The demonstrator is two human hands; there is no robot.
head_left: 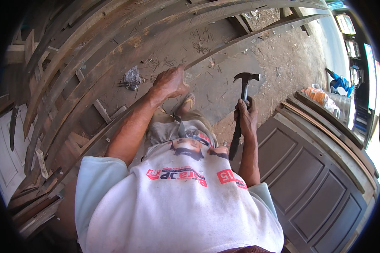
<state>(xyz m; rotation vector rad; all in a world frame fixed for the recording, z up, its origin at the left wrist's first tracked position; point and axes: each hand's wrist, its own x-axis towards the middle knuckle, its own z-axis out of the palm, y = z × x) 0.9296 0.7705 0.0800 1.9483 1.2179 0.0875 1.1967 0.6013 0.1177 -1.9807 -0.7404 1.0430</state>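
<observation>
My left hand [169,83] is closed around the edge of a long wooden beam [229,47], which runs from the upper right down to the lower left past my legs. The hand covers a short stretch of it. Off to the right, my right hand [248,114] grips a claw hammer [244,89] by its dark handle. The hammer head is up, apart from the beam, with its claw to the left and its striking face to the right. My sandalled foot [186,103] shows just below the left hand.
Several long wooden beams [133,42] span the left and top. Loose nails [202,42] and a clear plastic bag [132,78] lie beyond my left hand. A grey panelled door [308,168] leans at the right, with boards along its edge. A white panelled door [6,152] stands far left.
</observation>
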